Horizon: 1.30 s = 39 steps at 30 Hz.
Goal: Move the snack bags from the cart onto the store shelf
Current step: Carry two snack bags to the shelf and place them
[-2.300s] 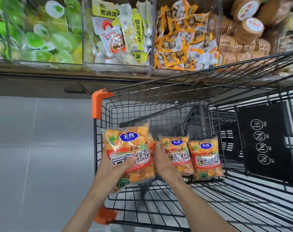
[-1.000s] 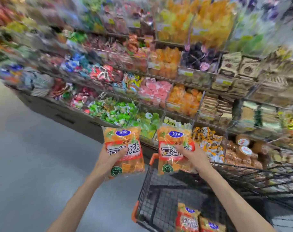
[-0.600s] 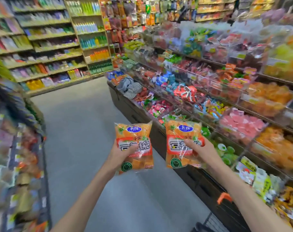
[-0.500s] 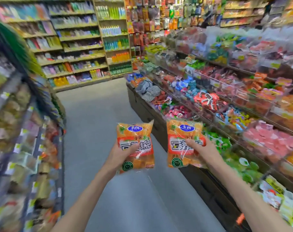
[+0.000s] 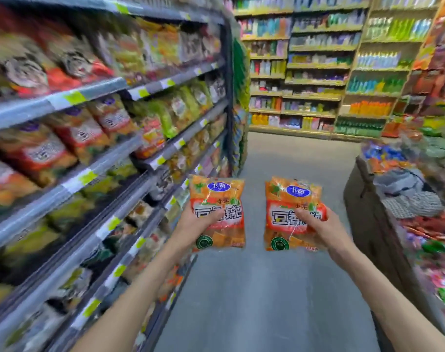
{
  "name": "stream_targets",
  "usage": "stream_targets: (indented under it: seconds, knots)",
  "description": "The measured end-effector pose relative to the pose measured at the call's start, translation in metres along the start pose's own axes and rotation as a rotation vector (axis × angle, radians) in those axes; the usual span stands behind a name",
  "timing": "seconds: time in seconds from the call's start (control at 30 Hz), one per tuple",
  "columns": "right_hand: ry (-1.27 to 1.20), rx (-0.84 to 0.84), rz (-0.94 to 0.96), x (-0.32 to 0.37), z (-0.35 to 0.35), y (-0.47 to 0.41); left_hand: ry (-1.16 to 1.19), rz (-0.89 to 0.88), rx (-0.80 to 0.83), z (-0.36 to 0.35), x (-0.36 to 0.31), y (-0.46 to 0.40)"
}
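left hand point(image 5: 191, 226) grips orange snack bag point(image 5: 217, 212) | right hand point(image 5: 318, 228) grips second bag point(image 5: 291, 212) (upright) | shelf point(image 5: 94, 174) left, seemingly snacks

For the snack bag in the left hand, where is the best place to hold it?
Grip the left snack bag at its lower middle, coming from its left edge as the left hand does: thumb across the front, fingers behind. It is flat, soft and upright, so a pinch across its faces suits it.
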State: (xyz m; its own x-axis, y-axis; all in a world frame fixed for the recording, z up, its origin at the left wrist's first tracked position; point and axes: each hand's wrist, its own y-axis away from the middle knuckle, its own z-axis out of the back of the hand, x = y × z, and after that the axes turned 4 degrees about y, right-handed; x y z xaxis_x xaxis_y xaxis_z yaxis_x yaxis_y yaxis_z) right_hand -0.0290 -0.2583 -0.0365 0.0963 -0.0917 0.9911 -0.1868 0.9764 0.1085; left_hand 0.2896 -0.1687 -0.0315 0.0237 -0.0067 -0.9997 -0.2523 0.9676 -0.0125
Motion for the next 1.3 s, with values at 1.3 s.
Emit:
stream_targets:
  seconds: [1.3]
  knots:
    - [0.400, 1.284, 0.189, 0.007, -0.501, -0.214, -0.040, 0.311, -1.177, 0.275, 0.096, 0.065]
